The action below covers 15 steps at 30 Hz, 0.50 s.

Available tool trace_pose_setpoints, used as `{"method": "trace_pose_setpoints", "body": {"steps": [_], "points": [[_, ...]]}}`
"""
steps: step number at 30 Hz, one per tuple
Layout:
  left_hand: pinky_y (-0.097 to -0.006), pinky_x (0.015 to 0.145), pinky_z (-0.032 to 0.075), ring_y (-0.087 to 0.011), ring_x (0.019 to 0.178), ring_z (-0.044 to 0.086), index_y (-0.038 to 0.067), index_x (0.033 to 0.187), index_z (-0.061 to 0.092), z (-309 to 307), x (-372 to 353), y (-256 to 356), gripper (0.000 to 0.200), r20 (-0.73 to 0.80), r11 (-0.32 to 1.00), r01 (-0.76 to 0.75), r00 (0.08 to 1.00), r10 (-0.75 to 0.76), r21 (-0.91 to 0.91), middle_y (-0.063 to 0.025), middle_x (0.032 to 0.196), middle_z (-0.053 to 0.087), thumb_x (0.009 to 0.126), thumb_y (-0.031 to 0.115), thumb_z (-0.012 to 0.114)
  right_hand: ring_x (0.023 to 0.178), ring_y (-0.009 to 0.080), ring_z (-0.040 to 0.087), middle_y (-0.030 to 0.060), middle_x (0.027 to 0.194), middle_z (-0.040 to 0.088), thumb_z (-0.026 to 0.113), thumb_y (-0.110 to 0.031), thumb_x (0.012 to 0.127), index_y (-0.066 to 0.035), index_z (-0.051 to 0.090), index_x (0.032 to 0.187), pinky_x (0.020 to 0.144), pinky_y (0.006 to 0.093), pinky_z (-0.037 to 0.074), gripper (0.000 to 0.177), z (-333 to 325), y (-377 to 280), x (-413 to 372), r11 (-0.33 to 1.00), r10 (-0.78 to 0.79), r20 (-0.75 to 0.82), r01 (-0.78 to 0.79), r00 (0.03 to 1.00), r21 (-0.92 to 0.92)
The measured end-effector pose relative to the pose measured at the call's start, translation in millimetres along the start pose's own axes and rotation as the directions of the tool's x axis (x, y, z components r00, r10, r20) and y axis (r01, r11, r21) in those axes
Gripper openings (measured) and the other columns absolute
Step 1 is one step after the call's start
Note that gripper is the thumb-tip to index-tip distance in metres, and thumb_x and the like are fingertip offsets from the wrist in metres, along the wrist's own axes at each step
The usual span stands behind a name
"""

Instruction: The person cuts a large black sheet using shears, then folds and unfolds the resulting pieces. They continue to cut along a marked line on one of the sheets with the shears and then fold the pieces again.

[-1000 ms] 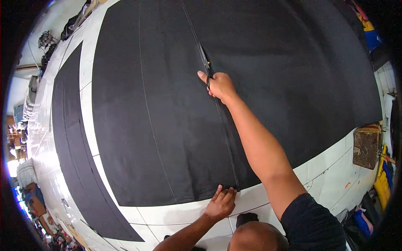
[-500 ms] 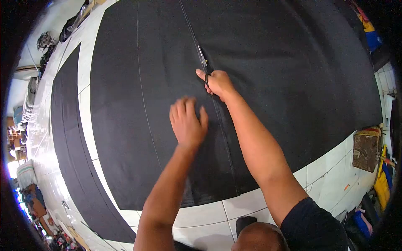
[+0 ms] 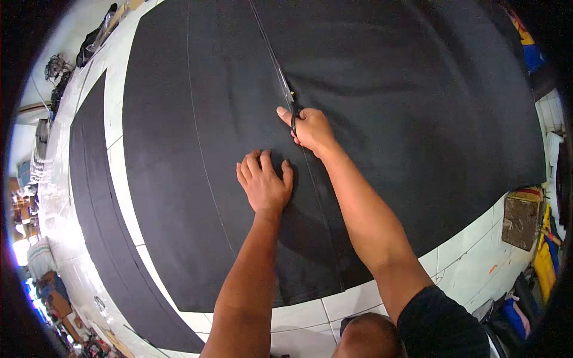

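A large sheet of black fabric (image 3: 418, 125) lies spread on the floor, marked with thin pale lines. My right hand (image 3: 313, 130) is closed round the black handles of a pair of scissors (image 3: 283, 82), thumb stretched out to the left. The blades point away from me along the middle pale line. Below and left of the scissors, my left hand (image 3: 264, 186) lies flat on the fabric with its fingers spread, holding nothing. Part of the scissor handles is hidden by my right hand.
A separate long black strip (image 3: 98, 191) lies to the left on the white tiled floor (image 3: 465, 250). A brown block-like object (image 3: 521, 221) stands at the right, near yellow and blue items (image 3: 544, 268). The top of a head (image 3: 370, 337) shows at the bottom edge.
My left hand, blurred by motion before, has come to rest flat on the fabric, slightly lower in view. My right hand still grips the scissors, also a little lower in view.
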State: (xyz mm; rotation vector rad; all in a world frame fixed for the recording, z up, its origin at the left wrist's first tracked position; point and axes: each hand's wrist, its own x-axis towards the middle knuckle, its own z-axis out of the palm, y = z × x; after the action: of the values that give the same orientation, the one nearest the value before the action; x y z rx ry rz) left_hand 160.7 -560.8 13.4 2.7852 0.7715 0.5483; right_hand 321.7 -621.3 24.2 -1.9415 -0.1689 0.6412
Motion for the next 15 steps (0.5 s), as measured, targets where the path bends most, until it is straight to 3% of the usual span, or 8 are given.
{"method": "trace_pose_setpoints", "body": {"steps": [6,7,15], "points": [[-0.0532,0.111,0.029,-0.0345,0.122,0.047,0.004,0.117,0.059,0,0,0,0.046,0.042,0.999,0.023,0.999,-0.024,0.024,-0.0154,0.122,0.053,0.085,0.037,0.061,0.045,0.0109,0.051,0.0059,0.057,0.055,0.076,-0.048,0.083,-0.007,0.050,0.065,0.041,0.0268,0.041,0.052,9,-9,39,0.997,0.009,-0.021,-0.007,1.000,0.082],[-0.0534,0.111,0.028,-0.0329,0.123,0.047,0.005,0.117,0.059,1,3,1,0.046,0.043,0.999,0.029,0.999,-0.031,0.029,-0.0145,0.123,0.054,0.085,0.038,0.060,0.045,0.0110,0.051,0.0059,0.057,0.055,0.076,-0.049,0.083,-0.007,0.050,0.065,0.041,0.0264,0.040,0.053,12,-11,48,1.000,-0.008,-0.039,0.008,0.999,0.000],[-0.0546,0.111,0.027,-0.0380,0.123,0.045,0.003,0.118,0.057,0,7,0,0.046,0.090,0.999,0.045,0.995,-0.045,0.005,-0.0182,0.123,0.051,0.085,0.035,0.062,0.045,0.0124,0.052,0.0058,0.055,0.055,0.074,-0.053,0.083,-0.008,0.051,0.064,0.043,0.0285,0.042,0.055,17,-36,96,0.999,-0.020,-0.058,0.018,0.998,-0.041]]}}
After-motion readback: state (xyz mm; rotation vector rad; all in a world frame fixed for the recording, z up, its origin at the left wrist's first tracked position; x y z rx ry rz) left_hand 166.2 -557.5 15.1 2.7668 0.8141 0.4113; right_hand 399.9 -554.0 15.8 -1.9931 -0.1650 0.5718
